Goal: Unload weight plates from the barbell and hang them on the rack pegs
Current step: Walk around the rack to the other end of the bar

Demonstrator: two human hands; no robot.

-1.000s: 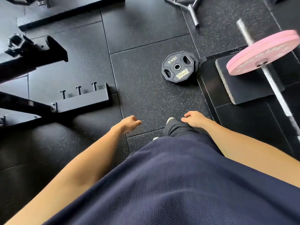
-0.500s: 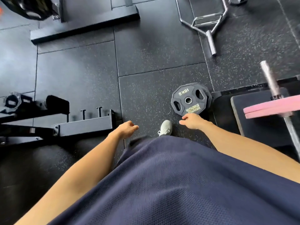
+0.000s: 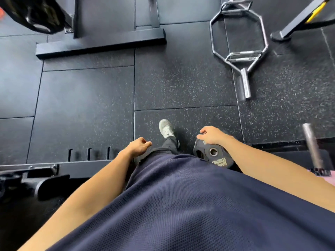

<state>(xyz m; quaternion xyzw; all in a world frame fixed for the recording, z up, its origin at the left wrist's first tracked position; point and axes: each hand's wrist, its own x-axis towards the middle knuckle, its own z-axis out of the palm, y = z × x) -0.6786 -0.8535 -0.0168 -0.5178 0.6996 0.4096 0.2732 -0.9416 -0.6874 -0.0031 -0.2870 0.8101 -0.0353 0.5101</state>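
Reaching right hand (image 3: 212, 135) over black plate (image 3: 215, 156) on floor, grip unclosed

The black weight plate (image 3: 213, 153) lies flat on the speckled rubber floor at lower right, a round disc with grip cut-outs, a metal-ringed centre hole and pale lettering (too blurred to read). Its far edge is covered from this view, its near edge cut off by the navy shirt. Just to the right, the bare steel sleeve of the barbell (image 3: 310, 144) points away, with a pink plate (image 3: 324, 177) still on it at the frame's edge, only a sliver showing
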